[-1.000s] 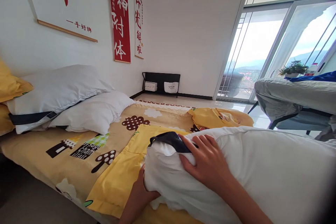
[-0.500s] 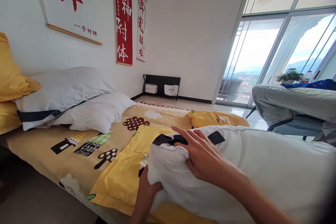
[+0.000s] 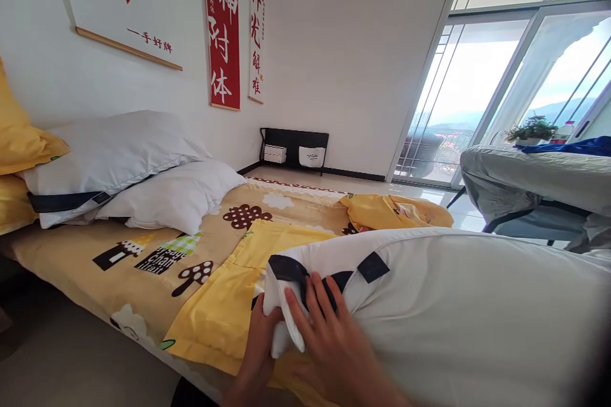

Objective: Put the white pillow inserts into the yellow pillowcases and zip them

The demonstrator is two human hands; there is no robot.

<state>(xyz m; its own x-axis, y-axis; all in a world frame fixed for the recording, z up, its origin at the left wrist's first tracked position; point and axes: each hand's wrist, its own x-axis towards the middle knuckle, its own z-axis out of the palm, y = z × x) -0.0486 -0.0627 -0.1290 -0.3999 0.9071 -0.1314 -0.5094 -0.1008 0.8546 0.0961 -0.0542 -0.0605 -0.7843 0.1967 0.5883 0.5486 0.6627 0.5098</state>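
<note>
A large white pillow (image 3: 458, 305) with a dark band and a dark square patch at its near end fills the lower right. My left hand (image 3: 260, 337) grips the lower corner of that end, its thumb against the white fabric. Across the dark band lie the fingers of my right hand (image 3: 334, 337), slightly apart, gathering the folded end; its thumb is blurred. Partly under the pillow, a yellow pillowcase (image 3: 210, 311) with a green leaf print lies flat on the bed (image 3: 143, 292).
Two white pillows, an upper one (image 3: 119, 146) and a lower one (image 3: 179, 194), lie stacked by the wall beside yellow pillows (image 3: 23, 140). Another yellow cloth (image 3: 396, 211) is bunched on the far side. A covered table (image 3: 534, 172) and a chair (image 3: 539, 219) stand at right.
My right hand has moved down and toward me over the pillow end, pulling the dark band and folding the corner. My left hand stays at the corner. The view has tilted slightly down.
</note>
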